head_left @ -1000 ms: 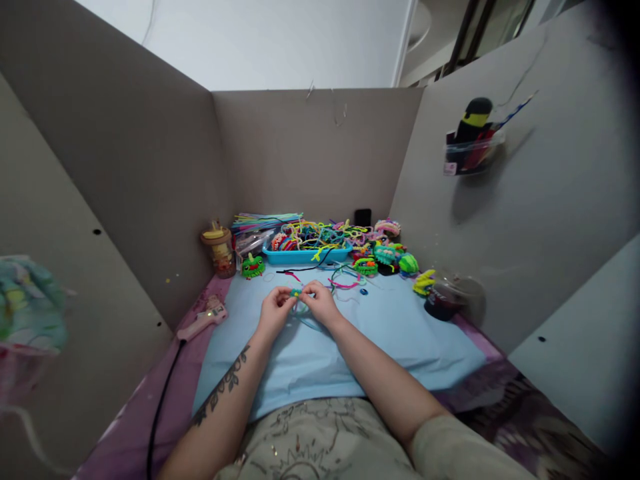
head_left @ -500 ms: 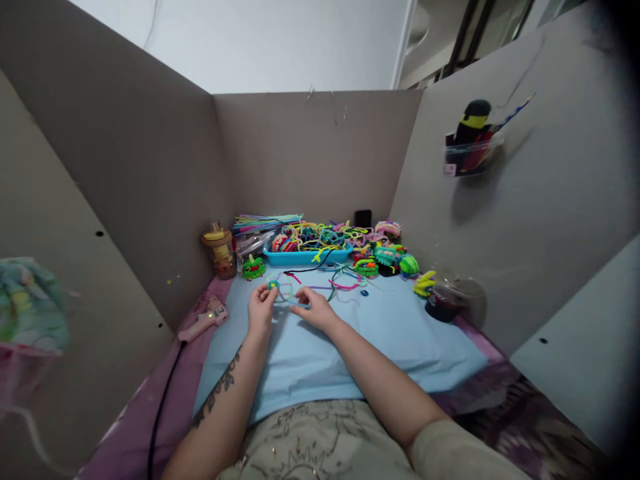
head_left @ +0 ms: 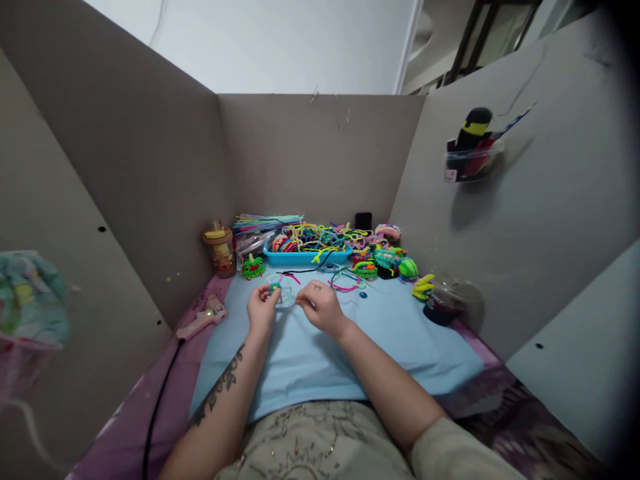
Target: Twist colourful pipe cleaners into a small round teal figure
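Observation:
My left hand [head_left: 262,308] pinches a small teal piece made of pipe cleaners [head_left: 275,287], with a yellow spot on it. Thin pale pipe-cleaner loops [head_left: 286,293] stick out from that piece toward the right. Just beside them, my right hand [head_left: 321,305] is closed with thumb and fingertips together, at the end of a pale pipe-cleaner strand; the exact grip is too small to make out. Behind the hands lie loose pink and green pipe cleaners [head_left: 345,288] and a small dark blue disc [head_left: 363,295].
A blue tray [head_left: 307,261] of tangled pipe cleaners stands at the back. Finished green figures [head_left: 253,267], a drink cup [head_left: 220,250] and a corded pink glue gun [head_left: 204,319] are at left. A dark-based clear cup [head_left: 443,307] stands right. Grey panels [head_left: 320,153] enclose the table.
My right hand has turned over, knuckles up, and its fingers have closed from a looser pose. The strand between the hands now curves in loops. My left hand stays nearly in place.

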Demonstrator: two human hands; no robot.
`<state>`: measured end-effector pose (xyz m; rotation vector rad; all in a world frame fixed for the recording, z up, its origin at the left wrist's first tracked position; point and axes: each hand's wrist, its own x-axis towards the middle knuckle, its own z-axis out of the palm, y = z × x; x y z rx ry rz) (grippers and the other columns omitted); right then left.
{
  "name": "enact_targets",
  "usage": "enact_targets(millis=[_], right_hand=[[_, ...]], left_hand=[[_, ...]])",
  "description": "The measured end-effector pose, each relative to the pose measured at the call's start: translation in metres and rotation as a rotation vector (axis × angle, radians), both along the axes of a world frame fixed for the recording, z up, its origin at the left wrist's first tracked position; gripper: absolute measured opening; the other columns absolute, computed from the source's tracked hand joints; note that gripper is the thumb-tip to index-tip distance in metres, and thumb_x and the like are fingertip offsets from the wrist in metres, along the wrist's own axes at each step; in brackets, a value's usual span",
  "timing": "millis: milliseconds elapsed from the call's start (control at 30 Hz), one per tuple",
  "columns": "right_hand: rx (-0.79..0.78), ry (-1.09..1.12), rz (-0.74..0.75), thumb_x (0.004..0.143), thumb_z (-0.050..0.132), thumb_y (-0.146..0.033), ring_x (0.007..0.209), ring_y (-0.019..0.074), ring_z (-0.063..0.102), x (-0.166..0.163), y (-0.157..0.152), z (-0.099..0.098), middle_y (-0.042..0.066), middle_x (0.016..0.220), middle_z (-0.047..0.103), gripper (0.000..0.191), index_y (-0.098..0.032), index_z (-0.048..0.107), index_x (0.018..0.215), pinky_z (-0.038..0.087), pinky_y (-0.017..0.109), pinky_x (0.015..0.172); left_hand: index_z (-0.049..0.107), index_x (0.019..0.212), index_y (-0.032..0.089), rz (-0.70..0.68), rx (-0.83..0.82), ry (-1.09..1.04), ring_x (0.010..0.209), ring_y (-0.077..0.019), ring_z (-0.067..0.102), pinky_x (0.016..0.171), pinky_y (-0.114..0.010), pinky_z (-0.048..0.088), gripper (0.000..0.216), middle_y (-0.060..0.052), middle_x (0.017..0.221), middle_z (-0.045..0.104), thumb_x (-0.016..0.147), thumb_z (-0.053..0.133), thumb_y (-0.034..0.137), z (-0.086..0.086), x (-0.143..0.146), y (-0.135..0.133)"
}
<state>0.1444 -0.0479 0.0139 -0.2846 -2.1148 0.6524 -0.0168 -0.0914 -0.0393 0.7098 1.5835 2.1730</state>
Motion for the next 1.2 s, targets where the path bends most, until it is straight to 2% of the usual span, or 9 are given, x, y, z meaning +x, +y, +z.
enact_targets(millis=[133,200,300,433,533,733,933,1033,1200], right_hand=[[-0.211,0.149,-0.047,0.079,0.058,-0.034,0.08,0.0188,0.054,-0.002,0.014,0.004,0.005,0.082,0.063,0.014,-0.023,0.062,0.088,0.043,0.035,0.079],[-0.386,0.237,0.033,0.081,0.055,-0.037,0.081,0.0166,0.055,-0.004,0.024,-0.006,0.006,0.096,0.062,0.035,-0.023,0.052,0.113,0.046,0.032,0.075],[-0.476,0.252,0.043,0.081,0.053,-0.037,0.084,0.0165,0.056,-0.008,0.034,-0.028,0.006,0.101,0.06,0.048,-0.024,0.041,0.126,0.046,0.031,0.074],[-0.179,0.094,-0.173,0.07,0.067,-0.028,0.105,0.0227,0.048,-0.015,0.032,-0.046,0.006,0.107,0.056,0.036,-0.025,0.061,0.105,0.037,0.04,0.092],[-0.062,0.038,-0.202,0.069,0.069,-0.027,0.105,0.0232,0.047,-0.02,0.028,-0.048,0.006,0.104,0.056,0.023,-0.023,0.067,0.092,0.033,0.041,0.094],[-0.3,0.078,-0.199,0.066,0.073,-0.033,0.109,0.0231,0.045,-0.021,0.037,-0.058,0.006,0.111,0.053,0.015,-0.022,0.068,0.075,0.031,0.039,0.096],[-0.658,0.148,0.011,0.059,0.076,-0.038,0.119,0.0237,0.042,-0.02,0.049,-0.066,0.007,0.126,0.045,0.025,-0.018,0.06,0.059,0.029,0.036,0.1],[-0.695,0.17,0.041,0.056,0.077,-0.039,0.119,0.0241,0.041,-0.02,0.048,-0.065,0.007,0.126,0.043,0.028,-0.018,0.058,0.056,0.031,0.035,0.098],[-0.605,0.136,-0.047,0.061,0.074,-0.039,0.115,0.024,0.043,-0.02,0.042,-0.061,0.007,0.116,0.048,0.025,-0.018,0.059,0.063,0.033,0.036,0.095]], left_hand=[[0.054,0.084,0.015,-0.127,-0.01,-0.096,0.049,-0.0075,0.052,0.048,-0.018,0.036,0.048,0.003,0.062,0.058,0.048,0.078,0.036,0.005,0.002,-0.002],[0.054,0.086,0.015,-0.2,-0.033,-0.161,0.041,-0.0042,0.043,0.041,-0.017,0.027,0.051,0.006,0.058,0.055,0.048,0.079,0.038,0.008,0.002,-0.004],[0.055,0.09,0.015,-0.296,-0.038,-0.21,0.037,-0.0019,0.035,0.037,-0.016,0.018,0.053,0.007,0.056,0.053,0.049,0.079,0.039,0.01,0.004,-0.007],[0.057,0.093,0.013,-0.397,-0.041,-0.158,0.043,-0.0028,0.042,0.039,-0.015,0.025,0.05,0.004,0.062,0.059,0.053,0.078,0.035,0.008,0.009,-0.007],[0.057,0.09,0.014,-0.43,-0.019,-0.089,0.054,-0.0069,0.054,0.051,-0.017,0.038,0.045,0.001,0.067,0.063,0.054,0.078,0.033,0.006,0.014,-0.007],[0.059,0.088,0.015,-0.427,-0.046,0.057,0.063,-0.0106,0.059,0.061,-0.021,0.044,0.038,0.0,0.07,0.064,0.058,0.075,0.032,0.005,0.017,-0.007],[0.058,0.089,0.014,-0.477,-0.083,0.203,0.065,-0.0111,0.059,0.062,-0.022,0.044,0.035,-0.002,0.075,0.064,0.063,0.072,0.032,0.001,0.017,-0.007],[0.058,0.09,0.014,-0.488,-0.107,0.261,0.064,-0.0109,0.059,0.061,-0.022,0.044,0.034,-0.002,0.075,0.065,0.065,0.071,0.032,-0.001,0.016,-0.007],[0.057,0.09,0.014,-0.471,-0.084,0.233,0.067,-0.0112,0.059,0.062,-0.022,0.044,0.033,-0.002,0.076,0.063,0.065,0.07,0.03,-0.003,0.013,-0.005]])
